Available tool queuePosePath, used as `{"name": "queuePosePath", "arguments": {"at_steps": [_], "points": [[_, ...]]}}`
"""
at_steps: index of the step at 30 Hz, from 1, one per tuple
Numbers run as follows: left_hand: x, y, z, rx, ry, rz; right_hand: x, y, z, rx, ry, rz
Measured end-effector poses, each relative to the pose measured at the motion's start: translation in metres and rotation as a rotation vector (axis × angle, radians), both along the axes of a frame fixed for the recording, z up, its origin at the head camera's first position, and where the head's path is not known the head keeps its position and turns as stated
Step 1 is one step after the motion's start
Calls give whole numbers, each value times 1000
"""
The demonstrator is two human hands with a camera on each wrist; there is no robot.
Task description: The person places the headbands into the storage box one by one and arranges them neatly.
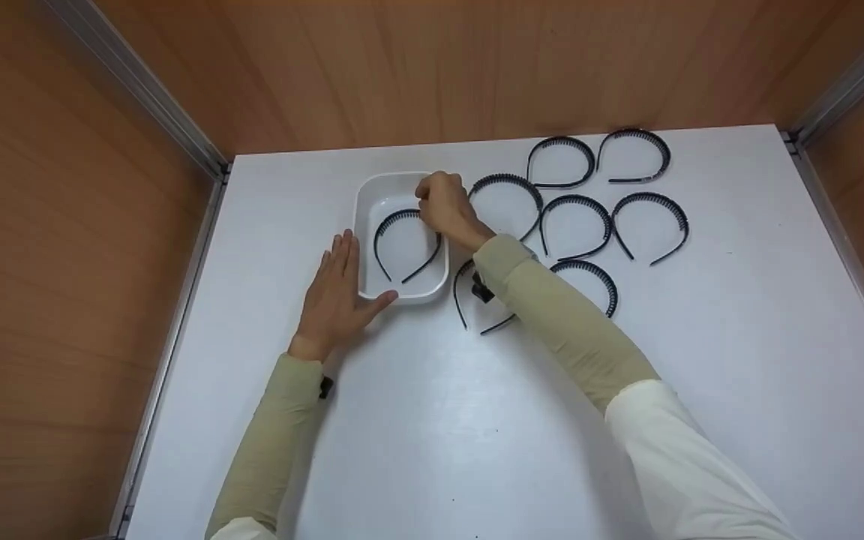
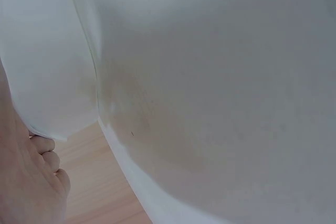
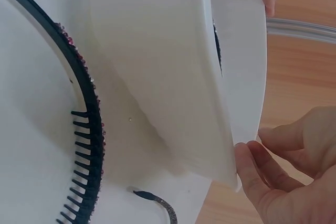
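A white plastic tray (image 1: 402, 175) stands on the table, and one black toothed headband (image 1: 394, 215) lies in it with its ends toward me. My right hand (image 1: 444, 204) is at the tray's far right corner; in the right wrist view its thumb and fingers pinch the rim. Along the tray's left side lies my left hand (image 1: 332, 296), fingers straight and thumb spread across the near left corner. The left wrist view catches just part of that hand (image 2: 29, 177) beside the tray wall (image 2: 50, 56).
Several more black headbands lie right of the tray, among them one (image 1: 503, 178) beside my right wrist and one (image 1: 653, 196) farther right. My right forearm partly covers two nearer ones. Wooden panels (image 1: 432, 75) border the white table (image 1: 417, 420) behind and at the sides.
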State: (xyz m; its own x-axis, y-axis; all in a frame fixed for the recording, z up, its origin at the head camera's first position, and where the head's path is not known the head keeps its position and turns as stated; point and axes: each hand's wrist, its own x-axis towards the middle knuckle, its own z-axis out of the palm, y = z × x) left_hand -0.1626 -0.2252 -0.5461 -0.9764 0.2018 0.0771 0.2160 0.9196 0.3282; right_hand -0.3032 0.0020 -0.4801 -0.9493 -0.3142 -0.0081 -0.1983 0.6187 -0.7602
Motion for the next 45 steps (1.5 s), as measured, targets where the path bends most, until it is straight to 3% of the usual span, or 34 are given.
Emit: {"name": "queuePosePath", "arguments": {"at_steps": [11,23,45], "points": [[-2,0,-2,-5,7,3,8,17,5,-49,20,12],[-1,-1,-1,11,17,-14,24,61,17,-43,9,26],[-2,-2,-1,14,7,-22,71,156,36,-52,201,42]]}}
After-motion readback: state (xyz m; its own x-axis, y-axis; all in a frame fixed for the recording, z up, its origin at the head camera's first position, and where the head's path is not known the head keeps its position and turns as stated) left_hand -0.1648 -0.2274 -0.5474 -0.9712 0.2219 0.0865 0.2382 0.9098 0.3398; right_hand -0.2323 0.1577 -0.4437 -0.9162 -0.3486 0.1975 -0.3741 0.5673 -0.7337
